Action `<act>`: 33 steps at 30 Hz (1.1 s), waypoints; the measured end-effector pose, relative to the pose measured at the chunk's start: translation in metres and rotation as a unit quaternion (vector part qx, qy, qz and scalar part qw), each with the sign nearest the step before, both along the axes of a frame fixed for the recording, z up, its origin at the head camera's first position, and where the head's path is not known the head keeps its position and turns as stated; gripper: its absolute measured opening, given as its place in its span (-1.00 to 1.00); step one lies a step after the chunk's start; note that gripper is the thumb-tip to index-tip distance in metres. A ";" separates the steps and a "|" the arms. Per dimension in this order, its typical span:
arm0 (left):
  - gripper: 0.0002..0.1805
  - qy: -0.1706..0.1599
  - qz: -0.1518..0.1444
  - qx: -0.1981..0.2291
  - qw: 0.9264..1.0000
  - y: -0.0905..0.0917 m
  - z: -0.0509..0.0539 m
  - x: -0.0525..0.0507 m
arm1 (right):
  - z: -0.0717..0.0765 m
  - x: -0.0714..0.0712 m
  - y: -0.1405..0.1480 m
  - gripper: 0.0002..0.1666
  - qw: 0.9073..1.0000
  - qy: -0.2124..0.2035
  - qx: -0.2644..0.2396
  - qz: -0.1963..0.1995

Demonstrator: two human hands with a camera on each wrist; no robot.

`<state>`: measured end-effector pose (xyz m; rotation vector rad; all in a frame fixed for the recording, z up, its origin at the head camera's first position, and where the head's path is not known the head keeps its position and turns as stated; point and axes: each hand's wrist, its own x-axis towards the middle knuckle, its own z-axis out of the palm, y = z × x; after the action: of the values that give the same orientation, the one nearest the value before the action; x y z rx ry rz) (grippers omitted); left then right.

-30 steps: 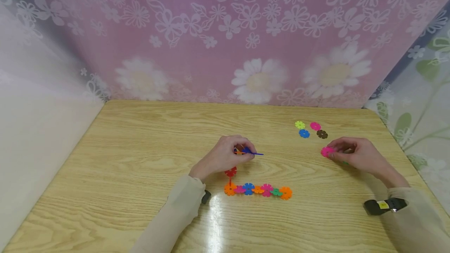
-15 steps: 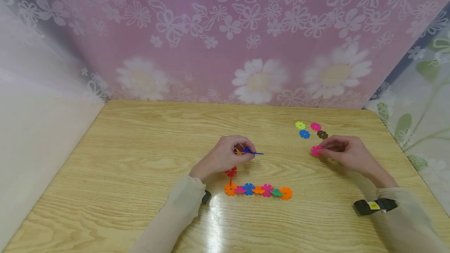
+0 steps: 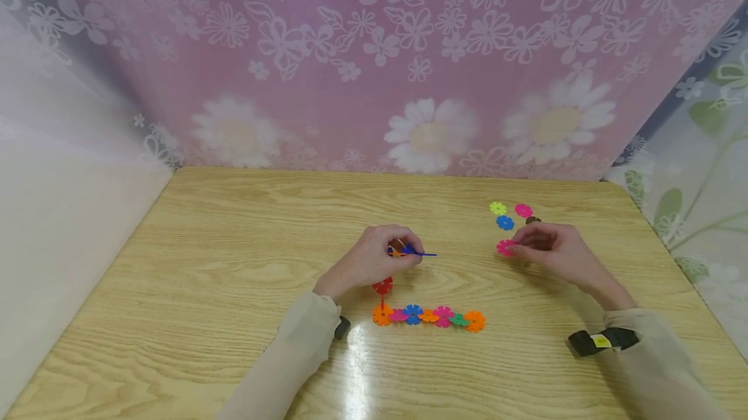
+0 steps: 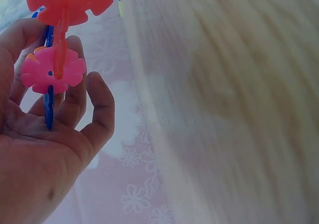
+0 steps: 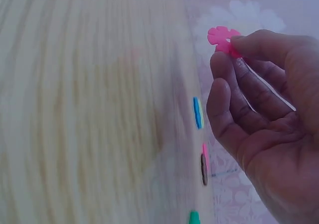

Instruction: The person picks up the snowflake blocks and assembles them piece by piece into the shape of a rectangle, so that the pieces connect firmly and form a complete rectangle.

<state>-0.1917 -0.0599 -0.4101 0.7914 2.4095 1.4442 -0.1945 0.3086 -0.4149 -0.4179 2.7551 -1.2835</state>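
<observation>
A linked chain of notched discs runs along the table, its front row ending in an orange disc (image 3: pixel 474 321). From the row's left end, a red disc (image 3: pixel 382 285) leads up to the left hand (image 3: pixel 374 254), which pinches a blue disc (image 3: pixel 429 254) seen edge-on. In the left wrist view, pink (image 4: pixel 53 70) and red (image 4: pixel 72 2) linked discs hang by the left hand (image 4: pixel 55 134). The right hand (image 3: pixel 563 258) pinches a single pink disc (image 3: pixel 505 248) between thumb and fingers; the right wrist view shows this pink disc (image 5: pixel 223 39) at the fingertips of the right hand (image 5: pixel 274 114).
Beyond the right hand lie loose discs: yellow (image 3: pixel 498 208), blue (image 3: pixel 505 222), pink (image 3: pixel 523 210) and a partly covered brown one (image 3: pixel 532 219). A green piece (image 5: pixel 194 218) shows in the right wrist view. A patterned curtain (image 3: pixel 327 82) stands behind the table (image 3: pixel 234 212).
The right hand has moved left with the pink disc, nearing the left hand and partly covering the brown disc. The left hand has stayed in place.
</observation>
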 end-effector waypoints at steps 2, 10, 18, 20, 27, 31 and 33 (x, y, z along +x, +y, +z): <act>-0.94 0.001 -0.001 -0.001 1.000 0.000 0.000 0.000 | 0.000 0.000 -0.004 -0.77 1.000 -0.001 -0.008 0.006; -0.93 0.000 -0.001 -0.005 1.000 0.000 0.001 0.000 | -0.004 -0.002 -0.017 -0.75 0.999 -0.002 -0.036 0.024; -0.92 -0.004 0.000 -0.004 1.000 0.000 0.002 0.001 | -0.003 -0.001 -0.030 -0.72 0.996 -0.022 -0.068 0.045; -0.92 -0.004 0.000 -0.004 1.000 0.000 0.002 0.001 | -0.003 -0.002 -0.033 -0.72 0.996 -0.021 -0.074 0.051; -0.91 -0.001 0.001 -0.007 1.000 0.000 0.002 0.002 | 0.001 -0.001 -0.044 -0.73 0.992 -0.035 -0.102 0.067; -0.90 -0.002 -0.001 -0.005 1.000 0.000 0.003 0.002 | 0.003 0.000 -0.053 -0.71 0.991 -0.049 -0.105 0.068; -0.90 -0.002 -0.002 -0.004 1.000 0.000 0.003 0.002 | 0.003 0.001 -0.056 -0.71 0.990 -0.059 -0.111 0.068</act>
<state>-0.1901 -0.0598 -0.4070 0.7895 2.4086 1.4318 -0.1935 0.2523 -0.4114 -0.5166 2.4522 -1.5311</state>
